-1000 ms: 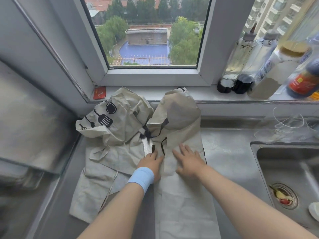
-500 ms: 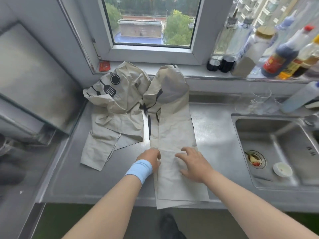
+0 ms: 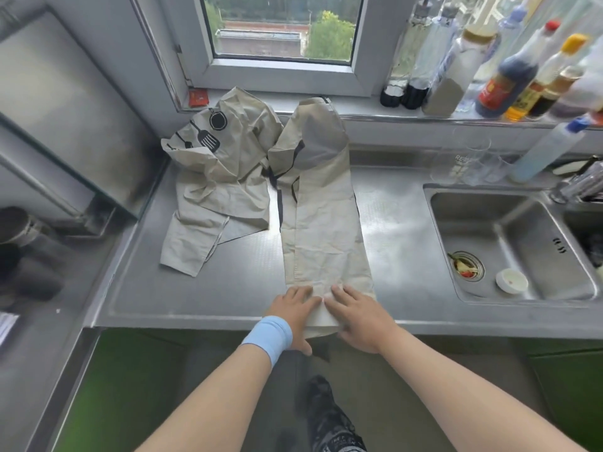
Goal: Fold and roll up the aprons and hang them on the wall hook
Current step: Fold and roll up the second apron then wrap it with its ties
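Note:
A beige apron folded into a long narrow strip lies on the steel counter, running from the window sill to the front edge, where its near end hangs slightly over. My left hand, with a blue wristband, holds that near end, fingers on top and thumb beneath the hem. My right hand lies flat on the same end, right beside the left. A second beige apron with black utensil prints sits crumpled to the left, against the sill. No wall hook is in view.
A steel sink with a strainer and a small white lid is at the right. Bottles line the sill and glasses stand behind the sink. A metal panel rises at the left.
Both hands slid down the folded strip from its middle to its near end at the counter's edge. The view pulled back and tilted down.

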`<state>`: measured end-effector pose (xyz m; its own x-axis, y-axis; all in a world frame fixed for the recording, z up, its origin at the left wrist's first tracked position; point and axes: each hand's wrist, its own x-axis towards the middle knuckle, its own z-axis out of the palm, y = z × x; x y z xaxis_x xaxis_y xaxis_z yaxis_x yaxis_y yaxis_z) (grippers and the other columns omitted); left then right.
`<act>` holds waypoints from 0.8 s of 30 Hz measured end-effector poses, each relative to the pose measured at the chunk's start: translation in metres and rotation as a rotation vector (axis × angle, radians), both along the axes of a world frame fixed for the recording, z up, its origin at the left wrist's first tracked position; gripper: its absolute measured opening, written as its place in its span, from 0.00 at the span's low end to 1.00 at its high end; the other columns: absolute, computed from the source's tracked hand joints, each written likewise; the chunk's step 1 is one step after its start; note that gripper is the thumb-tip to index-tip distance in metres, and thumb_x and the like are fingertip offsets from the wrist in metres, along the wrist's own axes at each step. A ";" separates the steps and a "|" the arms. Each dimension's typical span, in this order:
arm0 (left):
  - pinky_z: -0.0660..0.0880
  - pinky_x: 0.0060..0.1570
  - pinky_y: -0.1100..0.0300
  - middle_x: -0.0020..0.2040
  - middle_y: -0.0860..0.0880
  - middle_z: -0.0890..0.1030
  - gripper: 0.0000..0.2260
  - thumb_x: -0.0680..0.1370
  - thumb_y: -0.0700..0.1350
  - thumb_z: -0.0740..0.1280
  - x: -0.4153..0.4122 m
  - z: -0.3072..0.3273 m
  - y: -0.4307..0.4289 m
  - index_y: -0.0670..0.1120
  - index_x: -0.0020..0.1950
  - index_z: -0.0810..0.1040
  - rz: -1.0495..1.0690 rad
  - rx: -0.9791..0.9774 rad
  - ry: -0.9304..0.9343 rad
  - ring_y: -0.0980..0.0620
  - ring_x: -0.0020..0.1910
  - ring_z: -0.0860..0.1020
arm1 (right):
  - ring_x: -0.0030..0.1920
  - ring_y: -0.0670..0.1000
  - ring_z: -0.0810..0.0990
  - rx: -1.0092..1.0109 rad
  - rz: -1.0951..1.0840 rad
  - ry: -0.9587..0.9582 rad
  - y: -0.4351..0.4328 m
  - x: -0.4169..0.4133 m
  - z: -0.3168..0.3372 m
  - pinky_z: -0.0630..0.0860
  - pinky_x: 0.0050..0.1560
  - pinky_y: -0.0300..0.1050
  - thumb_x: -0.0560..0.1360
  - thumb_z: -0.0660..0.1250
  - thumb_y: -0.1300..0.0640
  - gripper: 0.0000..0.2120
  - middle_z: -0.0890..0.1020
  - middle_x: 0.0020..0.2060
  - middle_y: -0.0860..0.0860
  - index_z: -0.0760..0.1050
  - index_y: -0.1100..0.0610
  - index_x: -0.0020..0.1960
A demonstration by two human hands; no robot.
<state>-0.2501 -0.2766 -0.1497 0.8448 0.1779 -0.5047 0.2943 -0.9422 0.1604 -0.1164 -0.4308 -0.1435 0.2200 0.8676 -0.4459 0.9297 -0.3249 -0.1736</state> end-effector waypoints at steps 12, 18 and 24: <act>0.73 0.40 0.61 0.39 0.48 0.77 0.07 0.78 0.47 0.65 0.014 0.101 0.029 0.48 0.41 0.78 0.353 -0.295 0.047 0.47 0.38 0.76 | 0.41 0.54 0.79 -0.129 -0.196 0.137 0.024 0.021 0.098 0.71 0.34 0.42 0.69 0.66 0.55 0.02 0.78 0.35 0.47 0.76 0.52 0.41; 0.81 0.47 0.46 0.45 0.44 0.83 0.08 0.73 0.43 0.73 0.031 0.153 0.059 0.44 0.50 0.81 0.534 -0.610 0.186 0.39 0.46 0.84 | 0.36 0.50 0.85 -0.332 -0.343 0.432 0.039 0.062 0.164 0.83 0.43 0.47 0.71 0.72 0.60 0.09 0.83 0.45 0.53 0.81 0.58 0.51; 0.76 0.38 0.61 0.38 0.47 0.80 0.04 0.73 0.47 0.68 0.059 0.150 0.095 0.48 0.41 0.79 0.533 -0.333 -0.181 0.46 0.39 0.79 | 0.33 0.52 0.77 0.134 -0.468 0.351 0.069 0.096 0.149 0.74 0.29 0.41 0.68 0.65 0.60 0.05 0.79 0.33 0.51 0.80 0.55 0.39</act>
<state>-0.1914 -0.1816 0.0003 0.7608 0.4544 -0.4634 0.6483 -0.5663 0.5090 -0.0204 -0.3620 0.0053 0.4516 0.7678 -0.4546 0.5726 -0.6401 -0.5123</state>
